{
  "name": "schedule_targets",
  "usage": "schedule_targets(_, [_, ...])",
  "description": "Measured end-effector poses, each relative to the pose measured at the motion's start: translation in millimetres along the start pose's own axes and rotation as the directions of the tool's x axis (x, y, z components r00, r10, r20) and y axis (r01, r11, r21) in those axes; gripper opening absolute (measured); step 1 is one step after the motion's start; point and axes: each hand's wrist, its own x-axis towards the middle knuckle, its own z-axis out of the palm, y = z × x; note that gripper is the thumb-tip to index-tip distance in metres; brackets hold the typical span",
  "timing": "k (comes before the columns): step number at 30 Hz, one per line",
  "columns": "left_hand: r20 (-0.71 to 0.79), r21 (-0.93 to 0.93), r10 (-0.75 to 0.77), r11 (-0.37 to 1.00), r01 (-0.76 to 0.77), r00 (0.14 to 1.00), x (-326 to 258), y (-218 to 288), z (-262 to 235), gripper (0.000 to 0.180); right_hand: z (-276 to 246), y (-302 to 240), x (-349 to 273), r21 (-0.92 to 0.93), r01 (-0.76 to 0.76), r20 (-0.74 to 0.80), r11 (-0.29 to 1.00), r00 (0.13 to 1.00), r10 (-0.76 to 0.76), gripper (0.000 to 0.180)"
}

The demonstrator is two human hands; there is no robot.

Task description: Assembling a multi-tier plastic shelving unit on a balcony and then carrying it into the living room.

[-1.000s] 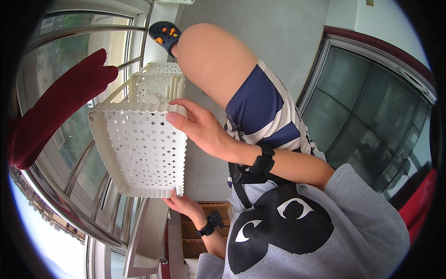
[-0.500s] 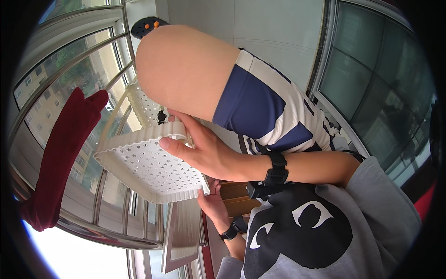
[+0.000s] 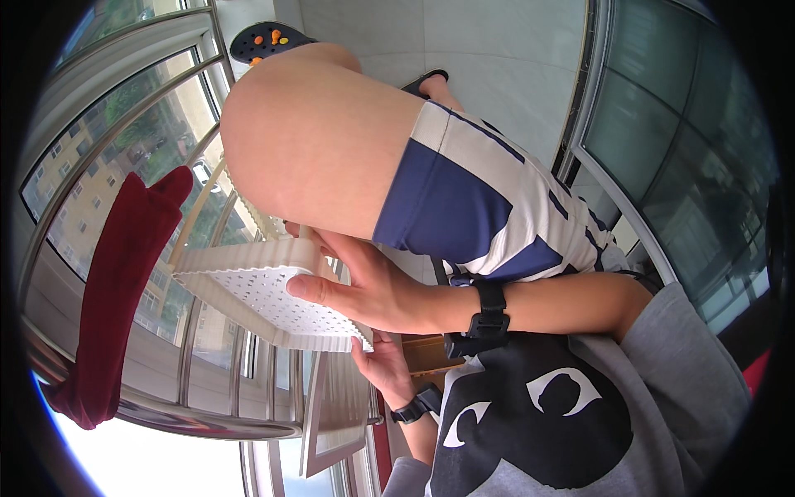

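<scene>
A white plastic basket [image 3: 248, 286] with small cut-out holes and a ribbed rim is tilted in front of me, beside the railing. My right hand [image 3: 364, 282] grips its near upper side, thumb over the edge and fingers behind. At its lower corner, my left hand [image 3: 383, 364] pinches the rim with the thumb and fingers. Behind the basket, partly hidden by my bent knee [image 3: 290, 141], shows a cream strip [image 3: 199, 207]. Both wrists wear black straps.
Metal railing bars [image 3: 184, 356] run along a window at the left. A dark red cloth [image 3: 124, 290] hangs over them. Below the basket is a white-framed panel [image 3: 335, 414]. A glass sliding door [image 3: 679, 141] stands at the right, and a dark clog [image 3: 269, 41] is on the tiled floor [image 3: 497, 50].
The basket has tipped so that its perforated face shows less. My knee has shifted left and lower, covering more of the part behind. A second foot now shows on the floor.
</scene>
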Motion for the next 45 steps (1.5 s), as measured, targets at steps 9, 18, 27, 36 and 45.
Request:
schedule_targets(9, [0.198, 0.213, -0.042, 0.977, -0.001, 0.979, -19, -11, -14, 0.055, -5, -6, 2, -0.160, 0.027, 0.017, 0.987, 1.000, -0.025, 0.059])
schedule_targets(18, [0.190, 0.327, 0.110, 0.930, -0.168, 0.976, -5, -1, -43, 0.042, 1, 0, 3, -0.084, 0.066, -0.034, 0.994, 0.997, -0.069, 0.057])
schedule_targets(27, [0.172, 0.285, 0.114, 0.945, -0.161, 0.978, -7, 3, -15, 0.036, 0, -7, 6, -0.178, 0.099, -0.053, 0.979, 0.992, -0.110, 0.058])
schedule_targets(36, [0.250, 0.167, 0.087, 0.977, -0.132, 0.964, -2, 6, -22, 0.039, -1, -6, 8, -0.096, 0.048, -0.017, 0.994, 0.999, -0.050, 0.058])
schedule_targets(45, [0.214, 0.074, 0.069, 0.994, -0.086, 0.974, 2, 9, -24, 0.068, 1, -9, 10, -0.117, 0.045, -0.022, 0.992, 0.999, -0.047, 0.050])
